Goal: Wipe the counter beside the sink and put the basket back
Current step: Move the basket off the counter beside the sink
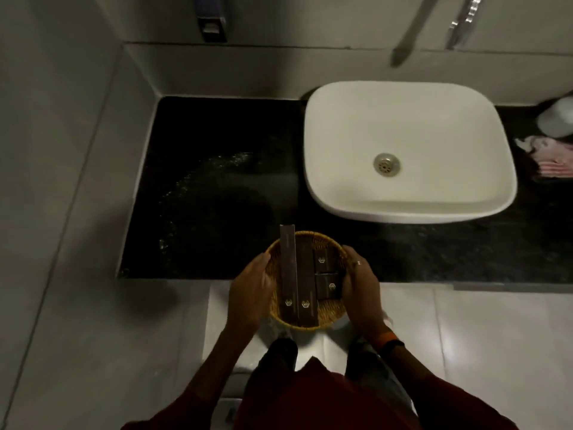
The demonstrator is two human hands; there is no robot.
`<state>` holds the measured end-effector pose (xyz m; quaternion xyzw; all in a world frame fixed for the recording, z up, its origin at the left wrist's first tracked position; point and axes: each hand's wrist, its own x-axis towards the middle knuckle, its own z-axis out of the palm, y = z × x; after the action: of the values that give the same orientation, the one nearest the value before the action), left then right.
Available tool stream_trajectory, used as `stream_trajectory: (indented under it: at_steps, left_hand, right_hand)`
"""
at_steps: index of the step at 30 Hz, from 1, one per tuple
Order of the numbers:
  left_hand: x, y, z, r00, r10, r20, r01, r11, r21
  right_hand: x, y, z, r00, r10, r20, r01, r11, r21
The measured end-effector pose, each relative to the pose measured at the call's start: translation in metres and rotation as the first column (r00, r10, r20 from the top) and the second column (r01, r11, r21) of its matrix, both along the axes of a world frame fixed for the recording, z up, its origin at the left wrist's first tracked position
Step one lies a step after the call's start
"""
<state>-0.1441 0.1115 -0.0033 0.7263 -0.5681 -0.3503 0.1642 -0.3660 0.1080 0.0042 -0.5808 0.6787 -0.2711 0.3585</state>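
A round woven basket (328, 316) with several dark brown boxes (305, 274) in it is held over the front edge of the black counter (217, 169). My left hand (249, 293) grips its left rim and my right hand (361, 290) grips its right rim. The counter to the left of the white sink (403, 119) shows wet streaks and droplets. A pink and white cloth (555, 159) lies on the counter to the right of the sink.
A white rounded object (558, 117) stands at the far right behind the cloth. A chrome tap (465, 20) and a soap dispenser (212, 20) are fixed on the back wall. A tiled wall bounds the counter's left side. Pale floor tiles lie below.
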Motion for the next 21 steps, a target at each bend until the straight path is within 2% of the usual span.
stream_trajectory:
  at_steps: [4,11,17,21]
  left_hand:
    - [-0.091,0.023,0.003,0.996,-0.057,-0.067,0.058,0.998,0.020]
    - [-0.258,0.016,-0.003,0.966,-0.253,-0.060,0.254,0.967,0.019]
    - [-0.402,-0.034,-0.001,0.965,-0.246,-0.088,0.238,0.967,-0.088]
    - [-0.460,-0.074,0.004,0.962,-0.234,-0.143,0.215,0.966,-0.141]
  right_hand:
    - [-0.092,0.032,-0.005,0.994,-0.103,-0.032,0.103,0.995,0.000]
    - [-0.262,0.054,-0.004,0.968,-0.243,-0.068,0.239,0.969,-0.054]
    - [-0.402,0.011,-0.001,0.962,-0.256,-0.095,0.246,0.963,-0.109]
    - [-0.461,-0.036,-0.005,0.964,-0.249,-0.090,0.241,0.966,-0.090]
